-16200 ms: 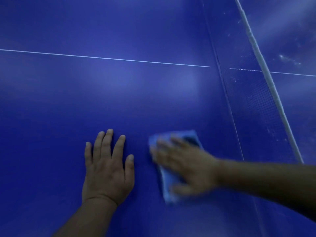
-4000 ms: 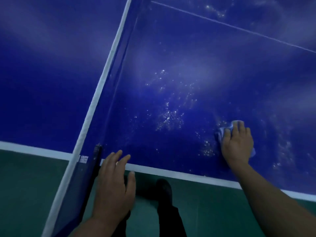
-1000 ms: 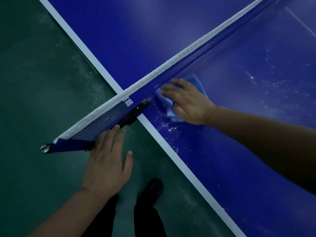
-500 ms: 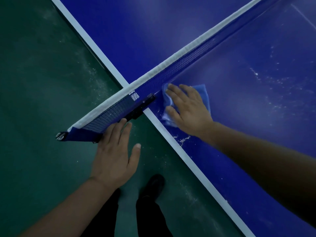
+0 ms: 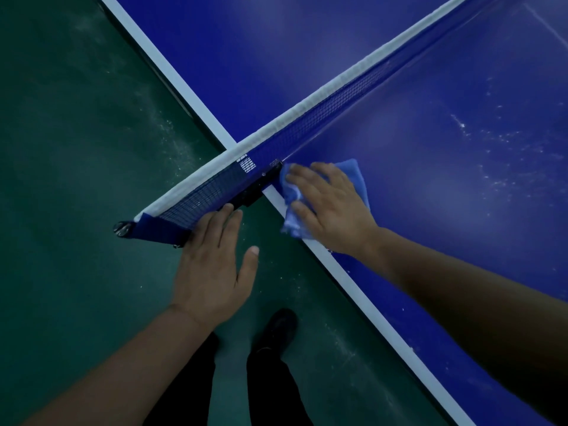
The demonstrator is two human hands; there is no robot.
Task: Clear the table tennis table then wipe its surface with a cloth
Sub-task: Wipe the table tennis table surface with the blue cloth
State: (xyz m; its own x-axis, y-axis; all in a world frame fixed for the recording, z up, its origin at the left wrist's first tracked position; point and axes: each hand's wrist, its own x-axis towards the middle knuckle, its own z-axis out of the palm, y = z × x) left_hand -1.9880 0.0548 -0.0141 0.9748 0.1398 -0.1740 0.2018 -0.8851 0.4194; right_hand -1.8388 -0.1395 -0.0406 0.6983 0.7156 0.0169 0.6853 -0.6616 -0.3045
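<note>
The blue table tennis table [image 5: 445, 186] fills the upper right, with a white stripe along its near edge. My right hand [image 5: 330, 207] lies flat with spread fingers on a light blue cloth [image 5: 358, 176], pressing it on the table's edge right beside the net clamp. Part of the cloth hangs over the white edge. My left hand [image 5: 215, 262] is off the table, fingers straight, fingertips touching the overhanging end of the net [image 5: 322, 109]. White specks dot the surface to the right.
The black net clamp [image 5: 256, 192] grips the table edge next to the cloth, and the net post end [image 5: 123, 229] sticks out over the green floor [image 5: 76, 179]. My dark trousers and a shoe [image 5: 278, 329] are below.
My right hand has slid the cloth toward me, from the table surface by the net down onto the white edge stripe. The left hand stays at the net's end.
</note>
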